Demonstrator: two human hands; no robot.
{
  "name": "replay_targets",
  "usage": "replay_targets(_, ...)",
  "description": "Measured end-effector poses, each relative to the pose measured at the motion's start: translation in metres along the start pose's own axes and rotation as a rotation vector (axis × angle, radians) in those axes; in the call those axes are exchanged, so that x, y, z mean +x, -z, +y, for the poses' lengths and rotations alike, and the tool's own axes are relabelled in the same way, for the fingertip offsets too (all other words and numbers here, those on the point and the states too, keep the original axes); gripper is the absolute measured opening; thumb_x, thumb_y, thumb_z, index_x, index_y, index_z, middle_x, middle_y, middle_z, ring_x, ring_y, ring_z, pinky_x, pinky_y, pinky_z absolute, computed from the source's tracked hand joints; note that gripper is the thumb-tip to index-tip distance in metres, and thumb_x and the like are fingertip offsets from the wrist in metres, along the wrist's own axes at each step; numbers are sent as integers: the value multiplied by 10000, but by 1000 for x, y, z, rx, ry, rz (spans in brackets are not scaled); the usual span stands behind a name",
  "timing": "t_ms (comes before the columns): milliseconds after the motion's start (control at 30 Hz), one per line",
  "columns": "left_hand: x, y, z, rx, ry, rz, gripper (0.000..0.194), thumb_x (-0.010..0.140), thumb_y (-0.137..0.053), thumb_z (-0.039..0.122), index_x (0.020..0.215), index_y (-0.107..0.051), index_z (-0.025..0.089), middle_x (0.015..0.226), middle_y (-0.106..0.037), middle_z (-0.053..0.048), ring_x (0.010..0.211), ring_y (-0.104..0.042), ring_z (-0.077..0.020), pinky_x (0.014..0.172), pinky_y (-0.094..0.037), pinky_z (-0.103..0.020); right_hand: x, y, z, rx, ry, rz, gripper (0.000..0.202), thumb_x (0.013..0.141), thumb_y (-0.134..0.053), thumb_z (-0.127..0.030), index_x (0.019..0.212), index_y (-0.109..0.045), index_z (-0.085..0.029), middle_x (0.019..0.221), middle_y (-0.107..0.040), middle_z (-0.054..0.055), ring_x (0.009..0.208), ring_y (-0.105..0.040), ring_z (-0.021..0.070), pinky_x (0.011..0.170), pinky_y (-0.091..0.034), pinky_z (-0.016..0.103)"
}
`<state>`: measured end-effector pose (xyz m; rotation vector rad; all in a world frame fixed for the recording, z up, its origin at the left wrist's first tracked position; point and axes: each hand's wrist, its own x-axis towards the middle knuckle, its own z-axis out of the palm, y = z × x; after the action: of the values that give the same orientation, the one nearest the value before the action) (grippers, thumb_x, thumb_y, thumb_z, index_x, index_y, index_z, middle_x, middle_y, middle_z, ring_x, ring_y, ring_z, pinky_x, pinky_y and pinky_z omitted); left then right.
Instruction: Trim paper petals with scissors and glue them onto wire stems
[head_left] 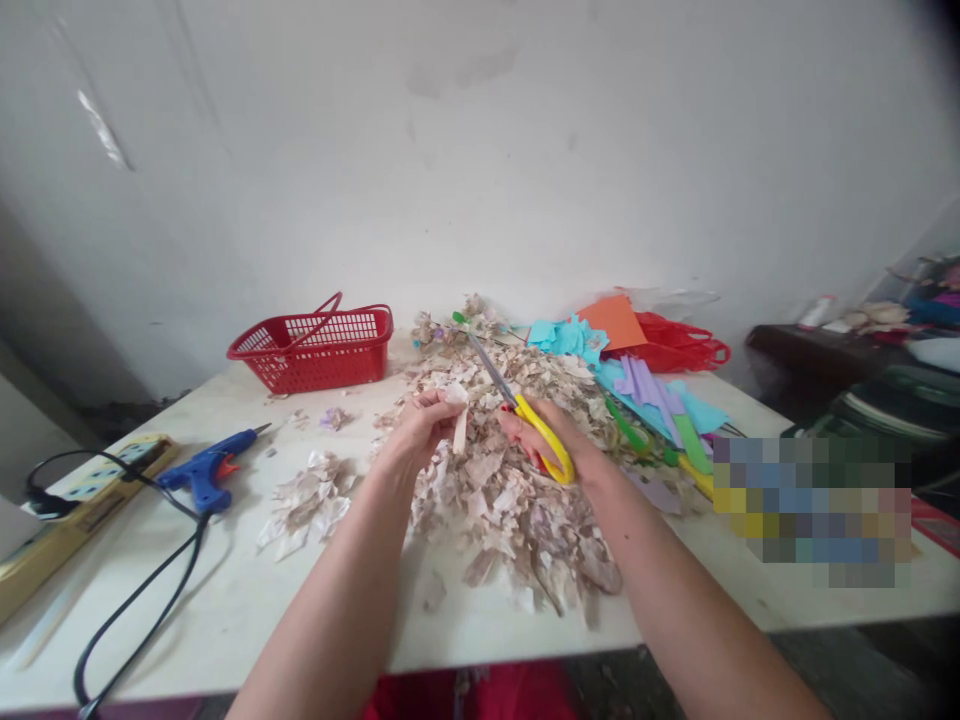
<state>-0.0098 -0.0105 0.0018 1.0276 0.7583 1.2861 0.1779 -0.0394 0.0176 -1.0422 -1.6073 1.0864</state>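
My left hand [421, 430] pinches a small pale piece [460, 425] that looks like a dried petal or a paper scrap. In my right hand [536, 432] is a pair of scissors [543, 432] with yellow handles. Its blades point up and away to the left, above a wide heap of pale, dry petal-like flakes [495, 490]. The scissors and the pale piece are apart from each other. Both hands hover over the heap or rest on it; I cannot tell which.
A red plastic basket [322, 350] stands at the back left. A blue glue gun [206, 472] lies near a power strip [90, 495], its black cord curling forward. Turquoise paper [568, 337], an orange sheet [611, 322] and a red bag [671, 342] lie at the back right. A smaller flake pile [311, 497] sits left.
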Motion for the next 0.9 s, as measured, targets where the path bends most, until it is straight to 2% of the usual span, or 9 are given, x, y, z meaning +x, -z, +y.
replay_targets(167,-2,-9,-2,145,-26,9,176,506,-706,186,543,-540,140,431,-501,48,364,-421,-52,386,-295,-182,2,0,1,61,36,14,320,627,-637,-404,840,-545,-184,523,-476,-42,365,-396,73,331,-320,204)
replay_targets(300,-2,-15,-7,360,-157,47,161,536,-686,233,585,-559,148,472,-527,34,411,-446,-73,430,-327,-201,3,-4,6,174,75,14,305,685,-580,-420,866,-541,-178,501,-485,-45,374,-435,77,344,-341,189)
replay_targets(367,-3,-16,-11,583,-333,87,114,593,-644,237,614,-568,155,510,-544,19,454,-475,-91,466,-357,-215,4,-6,9,249,96,11,295,703,-565,-410,879,-538,-175,512,-502,-45,373,-442,70,353,-350,182)
replay_targets(433,-5,-18,-14,857,-583,107,42,644,-588,204,646,-581,162,580,-570,-5,526,-510,-111,528,-391,-232,4,-8,10,288,100,10,294,706,-565,-401,890,-535,-173,520,-513,-45,370,-447,68,358,-360,181)
replay_targets(533,-8,-21,-16,1202,-924,40,82,687,-517,146,690,-594,171,680,-591,-39,643,-536,-138,608,-409,-253,7,-10,11,290,66,55,314,677,-600,-382,905,-521,-180,508,-512,-55,353,-451,76,349,-366,191)
replay_targets(600,-10,-22,-17,1350,-1040,4,110,709,-494,137,709,-598,173,698,-593,-52,676,-532,-152,611,-407,-264,9,-12,12,274,25,136,338,632,-641,-338,905,-511,-188,519,-507,-63,357,-463,83,351,-373,197)
replay_targets(733,-14,-25,-15,1393,-1080,-21,118,726,-522,193,809,-603,177,768,-604,-66,759,-533,-180,665,-424,-297,13,-13,10,281,-7,283,372,562,-658,-239,900,-510,-194,616,-486,-62,442,-522,98,391,-407,208)
replay_targets(800,-15,-26,-13,1293,-1023,-50,214,713,-558,249,911,-590,173,880,-605,-82,861,-533,-201,751,-428,-331,12,-11,6,269,0,289,370,551,-646,-220,896,-512,-191,647,-481,-53,476,-531,102,403,-409,209)
replay_targets(900,-15,-25,-10,1054,-861,-56,325,729,-555,316,1017,-562,169,1047,-579,-104,994,-514,-223,842,-409,-362,6,-6,-3,221,-7,237,361,558,-616,-216,902,-508,-192,654,-479,-48,446,-494,92,378,-379,209)
